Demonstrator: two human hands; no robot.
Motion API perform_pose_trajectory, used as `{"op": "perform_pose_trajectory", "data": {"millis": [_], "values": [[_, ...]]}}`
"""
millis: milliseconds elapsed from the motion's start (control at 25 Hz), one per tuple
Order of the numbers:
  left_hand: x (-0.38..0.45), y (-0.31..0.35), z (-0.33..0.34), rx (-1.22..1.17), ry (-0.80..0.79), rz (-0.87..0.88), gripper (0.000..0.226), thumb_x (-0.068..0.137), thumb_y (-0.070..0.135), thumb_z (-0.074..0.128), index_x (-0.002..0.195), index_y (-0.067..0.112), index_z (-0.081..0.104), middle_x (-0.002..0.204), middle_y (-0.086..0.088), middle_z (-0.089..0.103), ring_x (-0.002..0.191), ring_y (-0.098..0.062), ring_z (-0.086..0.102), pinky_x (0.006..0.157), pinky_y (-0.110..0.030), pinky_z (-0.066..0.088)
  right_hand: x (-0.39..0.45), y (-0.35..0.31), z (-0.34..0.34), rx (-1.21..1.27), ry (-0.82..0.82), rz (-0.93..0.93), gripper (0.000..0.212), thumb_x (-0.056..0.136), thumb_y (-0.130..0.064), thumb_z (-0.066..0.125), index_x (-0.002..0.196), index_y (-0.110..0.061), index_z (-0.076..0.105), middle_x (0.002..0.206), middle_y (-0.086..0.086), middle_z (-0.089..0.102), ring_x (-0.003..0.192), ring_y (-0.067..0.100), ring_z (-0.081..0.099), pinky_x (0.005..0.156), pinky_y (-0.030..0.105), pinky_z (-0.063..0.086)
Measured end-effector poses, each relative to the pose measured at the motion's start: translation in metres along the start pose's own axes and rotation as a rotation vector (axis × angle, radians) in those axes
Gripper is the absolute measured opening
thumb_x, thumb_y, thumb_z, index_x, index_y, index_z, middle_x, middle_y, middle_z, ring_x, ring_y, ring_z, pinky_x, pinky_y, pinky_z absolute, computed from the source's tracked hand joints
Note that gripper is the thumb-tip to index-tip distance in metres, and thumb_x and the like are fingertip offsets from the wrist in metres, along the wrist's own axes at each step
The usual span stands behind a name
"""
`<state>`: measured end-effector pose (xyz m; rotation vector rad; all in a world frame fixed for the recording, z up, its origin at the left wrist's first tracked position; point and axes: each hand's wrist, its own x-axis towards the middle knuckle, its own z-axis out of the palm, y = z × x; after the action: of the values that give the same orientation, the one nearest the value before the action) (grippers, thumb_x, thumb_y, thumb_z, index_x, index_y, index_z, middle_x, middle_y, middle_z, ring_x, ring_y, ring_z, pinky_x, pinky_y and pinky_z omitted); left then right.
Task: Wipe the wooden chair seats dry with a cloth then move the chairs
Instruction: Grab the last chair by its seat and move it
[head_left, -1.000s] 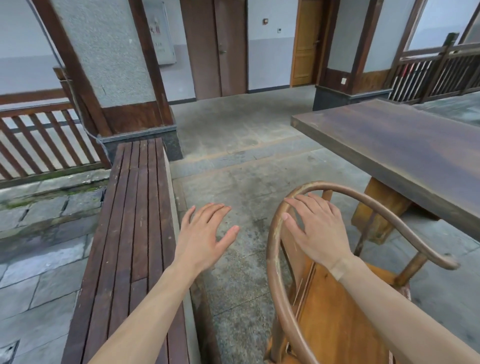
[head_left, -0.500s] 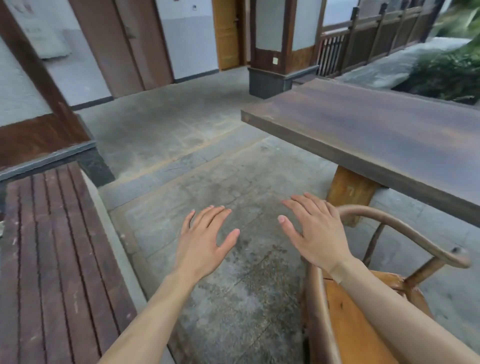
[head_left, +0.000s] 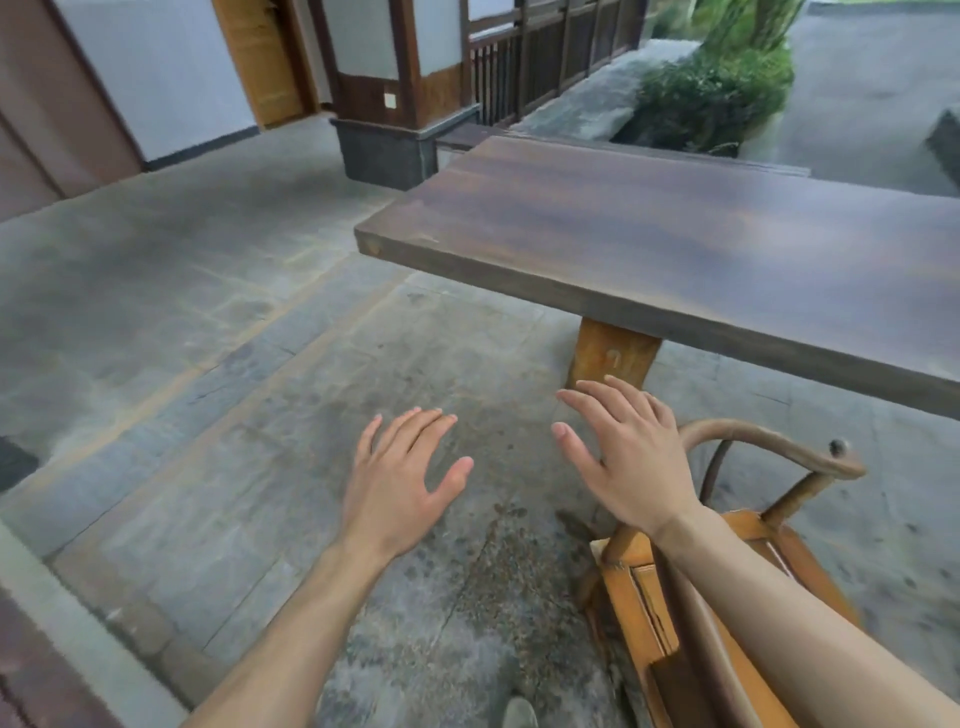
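Note:
A wooden chair with a curved backrail (head_left: 779, 441) and an orange-brown seat frame (head_left: 639, 587) stands at the lower right, partly hidden by my right forearm. My right hand (head_left: 623, 457) hovers flat, fingers spread, just left of the rail and above the chair's corner, holding nothing. My left hand (head_left: 400, 478) floats open over the stone floor, well left of the chair. No cloth is in view.
A long dark wooden table (head_left: 675, 249) on a thick wooden leg (head_left: 608, 358) stands right behind the chair. A stone floor (head_left: 208, 338) spreads to the left. A bench edge (head_left: 47, 649) lies at the lower left; a pillar base (head_left: 384, 156) and railing are at the back.
The view has swung right: the slatted bench has slid nearly out at the left and the table fills more of the frame. My right hand has come off the chair's backrail.

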<state>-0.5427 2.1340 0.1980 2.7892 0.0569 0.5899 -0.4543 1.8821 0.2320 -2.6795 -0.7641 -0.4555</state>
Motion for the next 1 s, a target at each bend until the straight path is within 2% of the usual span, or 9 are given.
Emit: {"op": "perform_pose_trajectory", "data": {"millis": [200, 360, 640, 840, 1000], "values": [[0.100, 0.007, 0.034, -0.049, 0.010, 0.179, 0.054, 0.092, 0.059, 0.040, 0.131, 0.026, 0.060, 0.137, 0.006, 0.061, 0.134, -0.015, 0.049, 0.116, -0.051, 0.029, 0.057, 0.035, 0.014, -0.034, 0.058, 0.124, 0.053, 0.099, -0.060, 0.027, 0.134, -0.033, 0.056, 0.142, -0.005, 0.057, 0.141, 0.023, 0.041, 0.113, 0.047, 0.031], [0.176, 0.019, 0.044, -0.088, -0.003, 0.327, 0.054, 0.093, 0.058, 0.041, 0.131, 0.026, 0.059, 0.138, 0.006, 0.060, 0.134, -0.015, 0.049, 0.116, -0.052, 0.029, 0.089, 0.061, 0.009, -0.082, 0.131, 0.219, 0.053, 0.098, -0.059, 0.030, 0.133, -0.030, 0.058, 0.141, -0.003, 0.058, 0.141, 0.024, 0.043, 0.112, 0.050, 0.033], [0.243, 0.067, 0.086, -0.245, -0.096, 0.648, 0.054, 0.094, 0.059, 0.039, 0.131, 0.026, 0.060, 0.138, 0.006, 0.060, 0.134, -0.016, 0.050, 0.116, -0.052, 0.031, 0.052, 0.087, -0.021, -0.285, 0.213, 0.547, 0.052, 0.097, -0.058, 0.034, 0.130, -0.029, 0.061, 0.134, 0.000, 0.063, 0.135, 0.027, 0.049, 0.108, 0.049, 0.037], [0.238, 0.097, 0.108, -0.429, -0.130, 0.964, 0.051, 0.094, 0.056, 0.041, 0.127, 0.024, 0.063, 0.133, 0.004, 0.063, 0.129, -0.017, 0.055, 0.114, -0.047, 0.031, -0.023, 0.036, -0.029, -0.507, 0.252, 0.899, 0.049, 0.095, -0.056, 0.039, 0.125, -0.028, 0.064, 0.130, -0.001, 0.066, 0.131, 0.027, 0.053, 0.103, 0.048, 0.041], [0.207, 0.077, 0.102, -0.540, -0.221, 1.131, 0.051, 0.095, 0.055, 0.042, 0.129, 0.024, 0.062, 0.134, 0.004, 0.062, 0.129, -0.017, 0.054, 0.113, -0.046, 0.033, -0.064, -0.046, -0.025, -0.573, 0.226, 1.137, 0.050, 0.095, -0.056, 0.038, 0.127, -0.028, 0.063, 0.131, 0.000, 0.065, 0.131, 0.026, 0.053, 0.103, 0.048, 0.042]]}}
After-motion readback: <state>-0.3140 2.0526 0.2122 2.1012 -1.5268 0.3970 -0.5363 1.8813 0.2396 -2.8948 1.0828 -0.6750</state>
